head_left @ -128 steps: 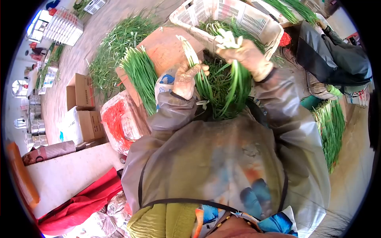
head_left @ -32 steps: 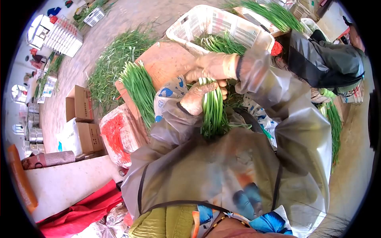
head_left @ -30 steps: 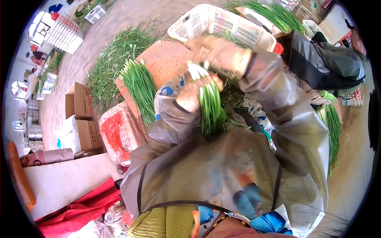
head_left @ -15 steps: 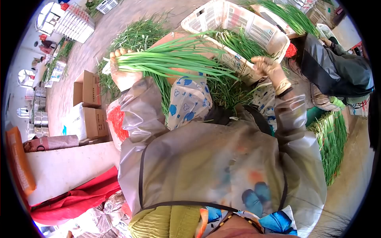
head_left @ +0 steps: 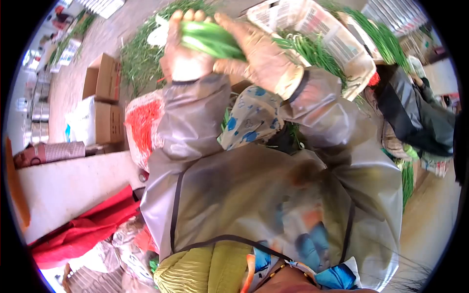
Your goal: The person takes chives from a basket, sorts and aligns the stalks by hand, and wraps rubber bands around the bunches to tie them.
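Observation:
A bunch of green chives (head_left: 207,40) with long flat leaves is held up in front of my chest. My left hand (head_left: 183,61), in a soiled tan glove, is wrapped round it, with pale stem ends (head_left: 157,33) out past its left side. My right hand (head_left: 266,56), gloved too, lies against the leafy side of the bunch. Its thumb and fingers are spread, one below and one above the leaves, and it hides the rest of the leaves. Below my hands is a blue-and-white patterned cloth (head_left: 251,117) over my knee.
Loose chives (head_left: 141,61) lie heaped on the floor ahead. A white plastic crate (head_left: 359,56) holding more chives (head_left: 312,53) stands ahead right. Cardboard boxes (head_left: 107,119) and red strings (head_left: 144,124) are at left. A co-worker in a dark apron (head_left: 415,105) sits at right.
My right hand has come in from the far right to the bunch. My left hand has moved right and up with the chives, and my view has shifted.

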`<state>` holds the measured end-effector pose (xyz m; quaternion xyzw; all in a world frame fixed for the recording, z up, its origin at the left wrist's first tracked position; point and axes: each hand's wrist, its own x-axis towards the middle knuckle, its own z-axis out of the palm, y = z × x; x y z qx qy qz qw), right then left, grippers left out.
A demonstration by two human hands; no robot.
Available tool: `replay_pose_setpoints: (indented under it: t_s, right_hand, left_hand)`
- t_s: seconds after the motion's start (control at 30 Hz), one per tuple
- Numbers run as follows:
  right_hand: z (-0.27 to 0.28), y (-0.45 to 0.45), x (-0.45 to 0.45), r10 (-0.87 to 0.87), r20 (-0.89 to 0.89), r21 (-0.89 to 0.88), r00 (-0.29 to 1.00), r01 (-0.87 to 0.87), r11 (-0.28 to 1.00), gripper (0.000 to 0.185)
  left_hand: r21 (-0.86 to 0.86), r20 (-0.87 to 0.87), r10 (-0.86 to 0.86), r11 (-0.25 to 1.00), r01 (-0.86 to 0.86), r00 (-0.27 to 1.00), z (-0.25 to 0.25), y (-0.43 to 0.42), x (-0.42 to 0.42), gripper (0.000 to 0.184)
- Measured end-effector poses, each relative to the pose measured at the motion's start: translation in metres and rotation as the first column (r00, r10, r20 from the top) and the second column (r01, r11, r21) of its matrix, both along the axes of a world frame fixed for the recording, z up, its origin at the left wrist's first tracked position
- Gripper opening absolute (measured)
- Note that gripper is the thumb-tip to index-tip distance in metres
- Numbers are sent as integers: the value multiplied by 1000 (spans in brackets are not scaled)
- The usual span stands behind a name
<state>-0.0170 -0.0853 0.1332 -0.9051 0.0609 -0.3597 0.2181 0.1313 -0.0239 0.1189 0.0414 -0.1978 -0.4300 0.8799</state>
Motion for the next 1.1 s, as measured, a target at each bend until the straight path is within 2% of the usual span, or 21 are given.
replay_pose_setpoints:
  t_s: [0.03, 0.07, 0.13, 0.17, 0.2, 0.23, 0.27, 0.3, 0.37, 0.4, 0.5, 0.53, 0.57, 0.6, 0.63, 0.73, 0.77, 0.87, 1.0, 1.07, 1.1]
  right_hand:
    - [-9, 8, 11, -51, -5, -75, 999, 50, 996, 92]
    - [-11, 12, 17, -50, -13, -32, 999, 50, 998, 90]
    - [-21, 10, 38, -52, 20, 123, 998, 49, 991, 75]
    - [-23, 6, 44, -41, 19, 130, 999, 38, 991, 75]
    - [-14, 0, 46, 75, -134, 423, 988, -12, 906, 63]
    - [-11, -6, 48, 228, -242, 677, 943, -4, 736, 52]
    - [-18, -15, 51, 236, -243, 678, 941, -9, 735, 52]
    - [-30, -31, 58, 213, -164, 788, 963, -2, 615, 42]
    - [-48, -63, 76, 106, -48, 939, 993, 9, 344, 28]
    - [-55, -80, 85, 23, -28, 981, 999, 22, 193, 24]
    - [-68, -111, 119, -52, -131, 984, 990, 137, 118, 15]
    - [-79, -118, 132, -61, -212, 968, 975, 218, 128, 14]
    - [-97, -129, 146, -3, -279, 925, 960, 270, 266, 13]
    - [-120, -134, 162, 14, -265, 929, 964, 251, 271, 15]
    - [-130, -128, 173, -2, -219, 951, 976, 214, 223, 15]
    - [-168, -114, 200, 49, -242, 969, 969, 238, 69, 17]
    - [-181, -108, 208, 5, -217, 976, 976, 217, -12, 16]
    - [-217, -112, 214, 2, -360, 931, 933, 359, 58, 21]
    - [-277, -128, 221, -11, -440, 898, 898, 440, 12, 24]
    - [-282, -106, 226, 121, -430, 903, 894, 426, 60, 31]
    - [-278, -90, 229, 146, -539, 831, 829, 497, 250, 36]
  left_hand:
    - [5, 49, -11, 1000, 11, 999, 5, -2, 9, 18]
    - [10, 100, -27, 1000, 26, 995, 7, -4, 19, 18]
    - [-49, -41, -155, 987, 153, 987, 0, -5, 37, 21]
    - [31, -26, -117, 993, 118, 993, -7, -9, 50, 20]
    - [-38, 46, -230, 972, 232, 972, -12, -13, 60, 23]
    - [108, 86, -164, 982, 154, 983, -20, -14, 66, 25]
    - [243, 138, -100, 968, 64, 985, -26, -16, 73, 29]
    - [337, 119, -25, 941, -17, 993, -35, -20, 84, 42]
    - [615, 467, -39, 733, -292, 884, -70, -4, 117, 52]
    - [657, 575, -66, 632, -411, 816, -96, 9, 130, 57]
    - [519, 724, 59, 611, -599, 687, -245, 16, 187, 64]
    - [527, 795, 26, 462, -713, 606, -260, 20, 182, 66]
    - [518, 845, -33, 300, -801, 534, -276, 25, 178, 67]
    - [508, 845, -221, 42, -861, 488, -283, 31, 173, 66]
    - [478, 782, -372, -156, -864, 500, -239, 31, 153, 75]
    - [483, 814, -258, -197, -853, 521, -267, 28, 172, 83]
    - [567, 743, -277, -222, -793, 609, -266, 29, 176, 85]
    - [524, 802, -253, -140, -840, 542, -278, 37, 174, 84]
    - [497, 825, -234, -135, -857, 515, -269, 36, 153, 86]
    - [510, 815, -219, -170, -843, 537, -284, 34, 153, 78]
    - [645, 762, -19, 100, -757, 647, -286, 32, 154, 73]
